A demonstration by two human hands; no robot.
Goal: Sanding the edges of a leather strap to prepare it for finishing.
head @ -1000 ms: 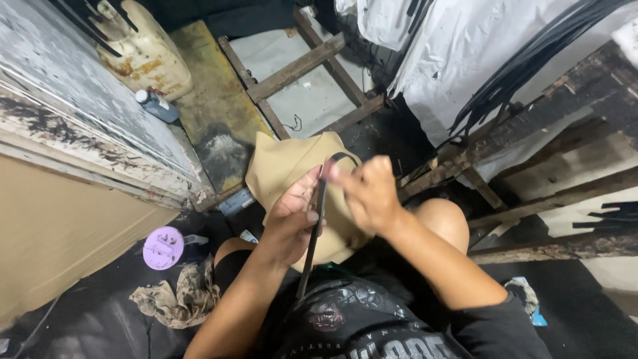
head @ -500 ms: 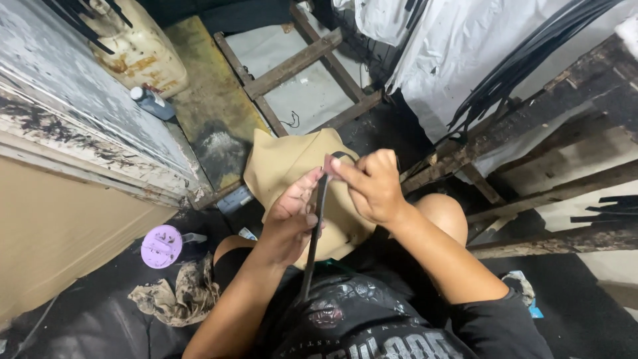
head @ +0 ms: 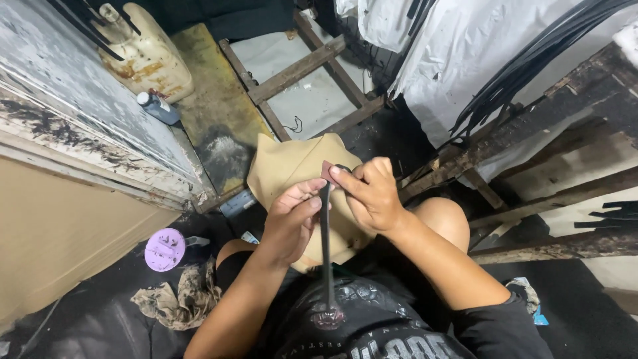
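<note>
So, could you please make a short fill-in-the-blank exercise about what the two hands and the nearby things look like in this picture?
1. Both hands, the left hand and the right hand, hold a long, narrow ____ strip.
2. Under the hands lies a sheet of ____ material.
3. The round lid on the floor is ____.
4. The crumpled rag lies ____ the lid.

Missing words: black; tan; purple; below

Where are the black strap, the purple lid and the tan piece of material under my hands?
black strap (head: pixel 326 256): head view, on the middle of its straight hanging length.
purple lid (head: pixel 164 249): head view, on the centre of its round top.
tan piece of material (head: pixel 286 166): head view, on its bare upper part.
</note>
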